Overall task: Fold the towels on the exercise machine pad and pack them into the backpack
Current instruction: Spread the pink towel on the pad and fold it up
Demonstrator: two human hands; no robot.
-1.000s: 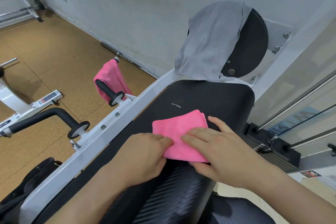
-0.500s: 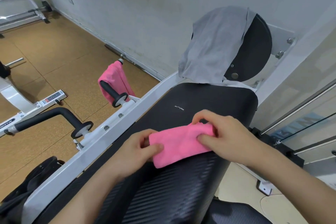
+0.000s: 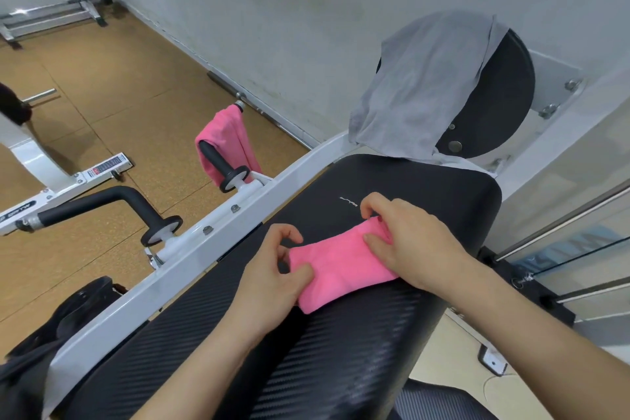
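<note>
Pink towel [image 3: 341,269] folded small, flat on black pad [image 3: 426,187]. Left hand [image 3: 272,283] pinching near-left edge, right hand [image 3: 409,242] clamped on far-right corner. Risks: layers slipping apart between the pinches on lift, fold springing open; slick sloped pad below grip, possible slide-off. Backpack [image 3: 68,317] well left of grip.

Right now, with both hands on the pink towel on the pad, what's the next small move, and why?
Probably lift the pink towel toward the backpack at lower left. It already lies as a small folded bundle on the pad, the left hand pinching one end and the right hand gripping the other.
</note>
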